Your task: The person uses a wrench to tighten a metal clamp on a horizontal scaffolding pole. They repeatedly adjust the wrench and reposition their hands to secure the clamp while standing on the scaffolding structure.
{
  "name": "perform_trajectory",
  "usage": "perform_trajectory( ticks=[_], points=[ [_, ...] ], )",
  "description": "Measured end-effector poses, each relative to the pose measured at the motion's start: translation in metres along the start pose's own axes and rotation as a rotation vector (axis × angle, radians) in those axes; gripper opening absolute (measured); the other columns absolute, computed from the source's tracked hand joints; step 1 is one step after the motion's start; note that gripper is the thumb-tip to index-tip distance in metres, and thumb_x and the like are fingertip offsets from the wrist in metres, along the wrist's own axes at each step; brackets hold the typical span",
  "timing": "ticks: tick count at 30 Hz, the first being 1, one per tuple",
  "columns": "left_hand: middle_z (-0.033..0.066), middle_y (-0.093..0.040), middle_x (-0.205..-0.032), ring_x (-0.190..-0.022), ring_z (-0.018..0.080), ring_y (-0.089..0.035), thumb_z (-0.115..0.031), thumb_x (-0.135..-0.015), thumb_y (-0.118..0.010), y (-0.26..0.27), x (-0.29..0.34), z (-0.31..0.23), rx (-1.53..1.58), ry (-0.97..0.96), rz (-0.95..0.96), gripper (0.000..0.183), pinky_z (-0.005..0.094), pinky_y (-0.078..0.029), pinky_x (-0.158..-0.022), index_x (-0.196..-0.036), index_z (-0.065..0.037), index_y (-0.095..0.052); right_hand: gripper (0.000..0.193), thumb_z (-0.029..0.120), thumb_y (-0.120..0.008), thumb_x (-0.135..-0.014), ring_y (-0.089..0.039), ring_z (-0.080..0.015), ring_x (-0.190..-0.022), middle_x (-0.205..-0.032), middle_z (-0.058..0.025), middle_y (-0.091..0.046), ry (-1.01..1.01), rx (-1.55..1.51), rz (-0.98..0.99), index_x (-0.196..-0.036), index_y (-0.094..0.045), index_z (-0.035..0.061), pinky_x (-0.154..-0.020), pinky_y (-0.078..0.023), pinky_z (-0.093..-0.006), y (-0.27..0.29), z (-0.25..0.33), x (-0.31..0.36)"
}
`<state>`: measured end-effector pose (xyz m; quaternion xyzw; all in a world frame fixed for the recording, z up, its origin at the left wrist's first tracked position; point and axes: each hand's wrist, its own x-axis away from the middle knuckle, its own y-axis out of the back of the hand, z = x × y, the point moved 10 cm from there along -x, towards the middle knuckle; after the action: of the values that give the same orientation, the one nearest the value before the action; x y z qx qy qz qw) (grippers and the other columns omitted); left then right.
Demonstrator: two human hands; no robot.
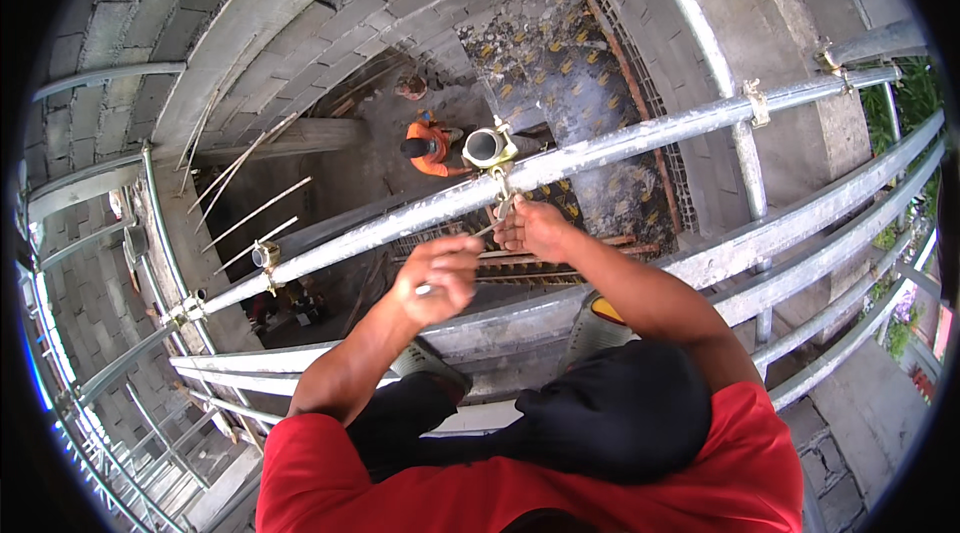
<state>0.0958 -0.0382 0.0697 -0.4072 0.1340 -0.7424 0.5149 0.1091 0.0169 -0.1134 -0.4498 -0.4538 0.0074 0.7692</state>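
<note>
My left hand (440, 278) is closed round a slim metal spanner (488, 228); one end sticks out below the fist, and the other points at the coupler. My right hand (532, 230) has its fingers pinched at the underside of the scaffold coupler (503, 178), beside the spanner's tip; the exact grip is partly hidden. This coupler joins a long horizontal scaffold tube (400, 226) to a tube seen end-on (484, 146). Both hands are just on my side of the long tube.
Metal planks (520, 328) run under my shoes. Deep below, a person in an orange top (432, 148) bends over beside a dark, stained slab (560, 63). Other couplers (757, 105) grip the tube. Block walls (340, 23) surround the drop; thin rods (245, 168) lean at left.
</note>
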Motion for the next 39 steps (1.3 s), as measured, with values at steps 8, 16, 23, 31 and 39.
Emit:
perform_trajectory(
  ticks=[8,16,23,31,39],
  points=[
    [-0.0039,-0.038,-0.058,-0.049,0.0088,-0.038,-0.012,-0.099,-0.047,-0.01,-0.101,0.017,-0.14,-0.718,-0.373,0.01,0.0257,-0.042,-0.057,-0.097,-0.004,-0.051,0.043,0.045,-0.054,-0.099,-0.067,-0.02,-0.092,-0.107,-0.0117,-0.07,0.132,0.791,-0.112,-0.124,-0.064,0.011,-0.083,-0.053,-0.0344,0.049,0.144,0.118],
    [0.0165,-0.062,-0.084,-0.052,0.0222,-0.058,-0.005,-0.09,-0.047,0.044,-0.275,-0.037,-0.217,-1.275,-0.444,0.015,0.0359,-0.047,-0.038,-0.104,-0.01,-0.052,0.043,0.038,-0.059,-0.098,-0.061,-0.0155,-0.095,-0.109,-0.0087,-0.065,0.701,1.277,-0.237,-0.129,-0.059,0.0081,-0.084,-0.051,-0.0335,-0.103,0.257,0.193],
    [0.0032,-0.057,-0.09,-0.08,0.014,-0.057,-0.018,-0.098,-0.057,0.058,-0.334,-0.039,-0.493,-0.844,0.179,0.009,0.0351,-0.051,-0.07,-0.094,-0.012,-0.055,0.047,0.035,-0.064,-0.09,-0.059,-0.0402,-0.112,-0.121,-0.0235,-0.062,0.377,2.105,-0.385,-0.122,-0.06,0.0007,-0.096,-0.047,-0.0486,-0.113,0.152,0.077],
    [0.0109,-0.064,-0.1,-0.091,0.0223,-0.062,-0.037,-0.087,-0.071,0.056,-0.33,-0.011,-1.253,-0.615,-0.037,0.041,0.0383,-0.052,-0.081,-0.112,-0.008,-0.058,0.039,0.037,-0.063,-0.091,-0.06,-0.0445,-0.103,-0.107,-0.0249,-0.065,0.136,2.187,-0.501,-0.106,-0.065,0.001,-0.089,-0.047,-0.0504,-0.011,0.135,0.1],
    [0.0166,-0.071,-0.097,-0.089,0.0282,-0.068,-0.06,-0.074,-0.078,0.101,-0.155,-0.046,-2.368,0.141,-0.033,0.073,0.0375,-0.054,-0.081,-0.115,0.001,-0.068,0.037,0.033,-0.057,-0.095,-0.057,-0.0378,-0.12,-0.126,-0.0234,-0.06,0.154,2.002,-0.671,-0.121,-0.064,0.0077,-0.101,-0.045,-0.0456,0.033,0.133,0.13]
  ],
)
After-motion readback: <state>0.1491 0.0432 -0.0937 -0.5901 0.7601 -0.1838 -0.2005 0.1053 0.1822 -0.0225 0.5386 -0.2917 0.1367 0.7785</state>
